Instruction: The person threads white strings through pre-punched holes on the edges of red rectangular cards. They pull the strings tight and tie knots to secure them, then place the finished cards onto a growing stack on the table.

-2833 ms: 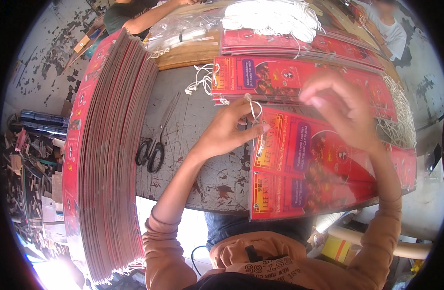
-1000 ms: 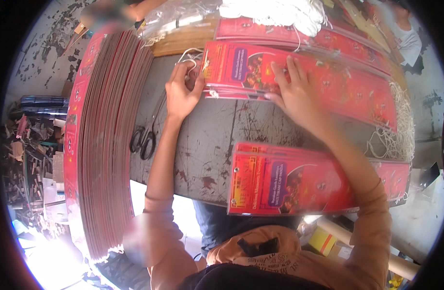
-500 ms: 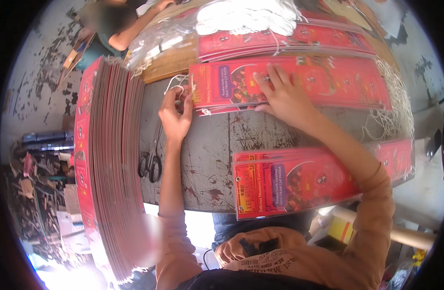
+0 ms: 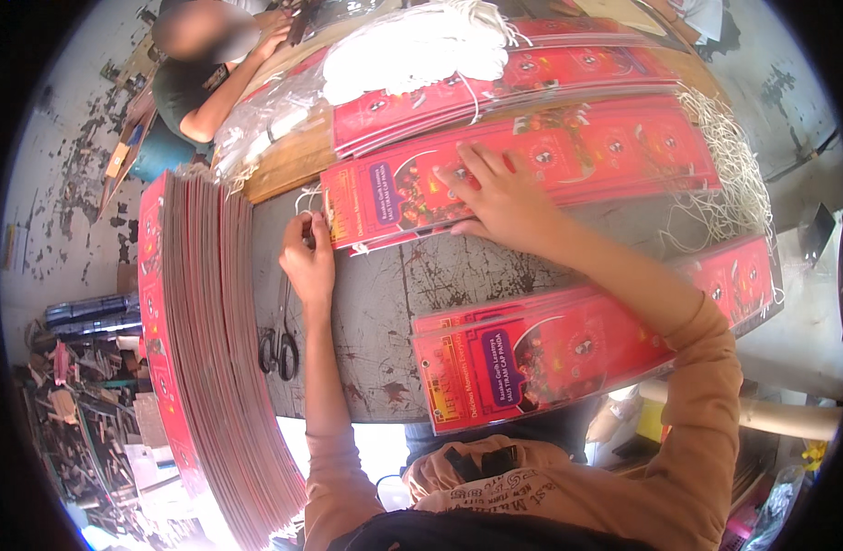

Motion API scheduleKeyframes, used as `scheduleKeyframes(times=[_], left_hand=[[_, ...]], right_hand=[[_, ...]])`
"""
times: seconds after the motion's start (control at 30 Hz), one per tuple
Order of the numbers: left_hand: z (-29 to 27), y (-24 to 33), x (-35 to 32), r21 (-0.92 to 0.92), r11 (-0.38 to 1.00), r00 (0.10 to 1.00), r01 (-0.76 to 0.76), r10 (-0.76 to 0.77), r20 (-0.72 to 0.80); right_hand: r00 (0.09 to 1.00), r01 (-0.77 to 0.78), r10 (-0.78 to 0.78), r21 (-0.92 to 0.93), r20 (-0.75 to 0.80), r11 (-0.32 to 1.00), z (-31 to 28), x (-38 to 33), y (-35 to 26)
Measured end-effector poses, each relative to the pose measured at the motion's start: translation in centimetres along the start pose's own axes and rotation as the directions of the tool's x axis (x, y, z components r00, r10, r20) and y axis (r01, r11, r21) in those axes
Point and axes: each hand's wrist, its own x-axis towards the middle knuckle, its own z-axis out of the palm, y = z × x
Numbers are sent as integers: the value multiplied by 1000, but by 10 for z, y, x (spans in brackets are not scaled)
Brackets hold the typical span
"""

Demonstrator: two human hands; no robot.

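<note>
My right hand (image 4: 511, 202) lies with fingers spread on a stack of long red printed cards (image 4: 614, 156) across the middle of the worktable. At the left end of that stack my left hand (image 4: 307, 262) is closed in a pinch on a thin white string (image 4: 304, 196), a loop of which shows above the fingertips. The pinch itself is partly hidden by the fingers. Closer to me lies a second group of red cards (image 4: 568, 354), under my right forearm. Black-handled scissors (image 4: 279, 354) rest on the table left of my left forearm.
A tall row of red cards (image 4: 210, 312) stands along the left side. Beyond the middle stack are more red cards (image 4: 385, 108), a heap of white string (image 4: 421, 50) and clear plastic (image 4: 265, 129). Loose strings (image 4: 729, 156) hang at the right. Another person (image 4: 201, 92) sits at the far left.
The view has shifted, so the tabletop things appear lower and further left. My right hand stays flat on the stack, and my left hand remains at its left end with the string.
</note>
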Motion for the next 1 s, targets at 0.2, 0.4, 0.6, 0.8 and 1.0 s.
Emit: scheduleKeyframes(times=[0.2,0.4,0.6,0.8,1.0], left_hand=[[-1,-4,0,28,999,995,-46,48,-91],[-11,-8,5,40,999,977,37,-28,-211],[-6,-18,5,17,999,973,33,-28,-230],[-8,-21,7,46,992,968,121,-108,-224],[-4,-22,8,-35,993,973,117,-121,-197]], right_hand=[[999,8,-8,8,39,1000,-6,0,1],[991,-2,-4,46,131,999,-14,1,-2],[992,12,-9,-29,123,1000,-9,2,-6],[983,-30,19,58,183,998,-16,4,-10],[990,16,-57,297,131,955,-105,32,-16]])
